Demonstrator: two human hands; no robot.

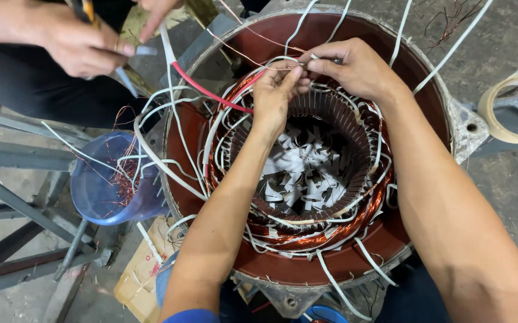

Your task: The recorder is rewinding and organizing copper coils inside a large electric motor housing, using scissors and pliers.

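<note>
A large motor stator (426, 90) with a red-brown housing lies open end up below me. Copper windings (307, 236) ring its slotted core, laced with white sleeved leads (169, 161). White insulation paper strips (301, 173) fill the bore. My left hand (274, 96) and my right hand (355, 66) meet at the far rim of the windings, both pinching a thin white lead and bare copper wire (283, 60). A red sleeved lead (205, 91) runs from the windings up to the left.
Another person's hands (79, 42) at the top left hold a small tool and white leads. A blue plastic tub (100, 185) with copper wire scraps sits left of the stator. Grey steel frame bars (14, 155) stand at left. A tape roll (501, 107) lies right.
</note>
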